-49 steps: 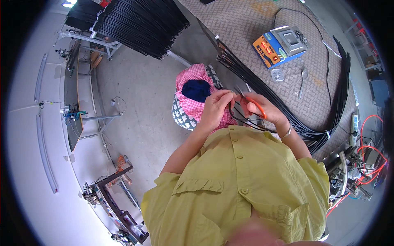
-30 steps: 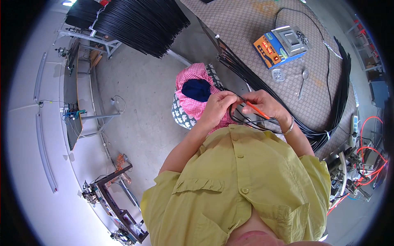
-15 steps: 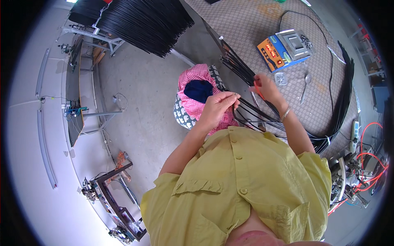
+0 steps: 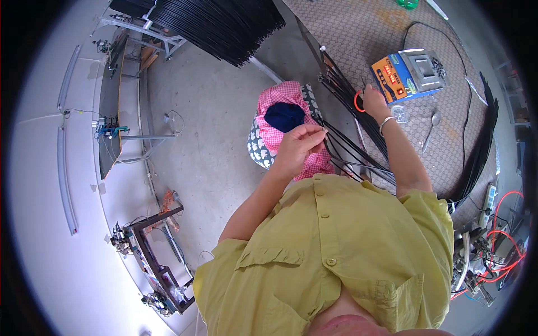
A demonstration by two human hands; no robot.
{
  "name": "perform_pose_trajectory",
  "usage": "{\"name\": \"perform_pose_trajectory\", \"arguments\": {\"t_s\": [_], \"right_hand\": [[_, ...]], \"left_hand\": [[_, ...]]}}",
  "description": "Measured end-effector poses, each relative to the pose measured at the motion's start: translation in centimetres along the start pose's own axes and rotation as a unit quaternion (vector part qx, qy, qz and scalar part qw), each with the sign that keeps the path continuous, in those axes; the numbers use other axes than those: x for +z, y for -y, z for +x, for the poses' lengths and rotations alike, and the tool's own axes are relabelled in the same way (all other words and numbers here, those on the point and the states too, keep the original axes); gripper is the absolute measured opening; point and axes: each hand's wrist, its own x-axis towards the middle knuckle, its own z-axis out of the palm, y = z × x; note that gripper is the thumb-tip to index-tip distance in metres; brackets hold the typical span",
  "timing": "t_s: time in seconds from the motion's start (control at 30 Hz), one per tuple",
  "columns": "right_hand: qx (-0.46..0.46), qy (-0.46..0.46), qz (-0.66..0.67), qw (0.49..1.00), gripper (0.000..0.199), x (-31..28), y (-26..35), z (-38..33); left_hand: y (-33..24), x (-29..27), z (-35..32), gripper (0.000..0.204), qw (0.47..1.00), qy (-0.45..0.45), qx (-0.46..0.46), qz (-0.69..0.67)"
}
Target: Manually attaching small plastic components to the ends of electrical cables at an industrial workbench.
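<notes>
My left hand point(image 4: 301, 147) is closed in a pinch above the pink checked cloth, with the end of a black cable point(image 4: 338, 144) at its fingertips. The exact tip between thumb and forefinger is too small to make out. My right hand point(image 4: 374, 102) is farther off, over the table's near edge, and holds scissors point(image 4: 357, 102) by their orange-red handle; the fingers partly hide them. Beneath and beside it lies a bundle of black cables point(image 4: 340, 84). Just beyond that hand stands a blue and orange box-shaped device point(image 4: 392, 78) with a metal top and square well.
On the patterned tabletop point(image 4: 448, 131) lie a spoon point(image 4: 430, 131) and a small clear dish point(image 4: 399, 114). A long black cable bundle point(image 4: 476, 151) curves along the right side. Dark blue cloth point(image 4: 284, 116) rests on the pink cloth point(image 4: 269, 99). A rack of black cables point(image 4: 218, 28) stands far left.
My right hand, with the scissors, has moved away from my left hand toward the box-shaped device. My left hand keeps its pinch. The whole view has shifted slightly.
</notes>
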Motion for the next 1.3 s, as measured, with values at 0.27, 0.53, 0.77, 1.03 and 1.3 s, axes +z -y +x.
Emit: {"name": "perform_pose_trajectory", "arguments": {"t_s": [0.27,0.53,0.77,1.03,1.3], "right_hand": [[-0.082,-0.135,0.086,0.984,0.025,-2.1,1.0,-3.8],[-0.093,-0.071,0.347,0.931,0.023,-5.8,4.9,-7.2],[-0.083,0.204,0.731,0.646,0.012,-8.6,9.9,-13.5],[-0.084,0.209,0.815,0.534,0.016,-9.4,9.7,-14.7],[-0.090,0.212,0.784,0.576,0.018,-9.4,9.5,-15.3]], "left_hand": [[-0.2,0.4,1.0,0.018,0.994,0.005,-0.008,-0.107],[-0.1,0.7,1.2,0.016,0.997,0.003,0.030,-0.072],[-0.3,0.9,1.0,0.017,0.995,-0.035,0.088,-0.002],[-0.6,1.0,0.4,0.016,0.997,0.025,0.079,0.004],[-1.5,1.8,-0.4,0.017,0.990,0.050,0.129,0.035]]}}
